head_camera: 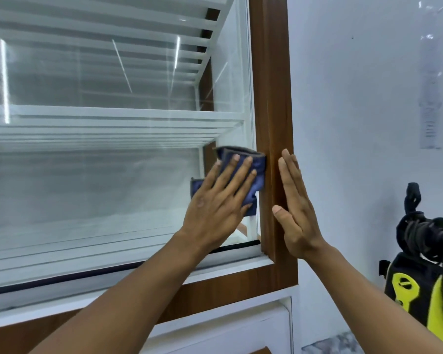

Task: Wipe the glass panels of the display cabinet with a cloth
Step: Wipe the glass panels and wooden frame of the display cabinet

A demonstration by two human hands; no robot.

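At the lower right corner of the glass panel (100, 180), hard against the brown wooden frame (271, 72), the dark blue cloth (257, 166) lies bunched on the pane under the left hand (220, 200). That hand's fingers are straight and spread, pinning the cloth by pressure rather than curling round it. The right hand (298, 208) is likewise flat, fingers together, laid on the frame just beside the cloth and holding nothing. The cloth looks soft, light and limp, a folded rag with a paler hem, creased into loose layers. It should slide easily and is best driven from its middle with a broad palm, since a fingertip push would probably let it roll up or slip out. The glass is the thing to respect: hard, smooth, slick and breakable, streaked with reflections of strip lights, so even, moderate pressure seems wiser than leaning on it. Behind it sit white slatted shelves (92, 123), straight and glossy. The frame has a matt wood-grain finish with square edges and looks a sound place to brace. To the right, a pale painted wall (356, 123) carries a strip of paper (430, 103), and a black-and-yellow machine (420, 282) stands lower down at the side.
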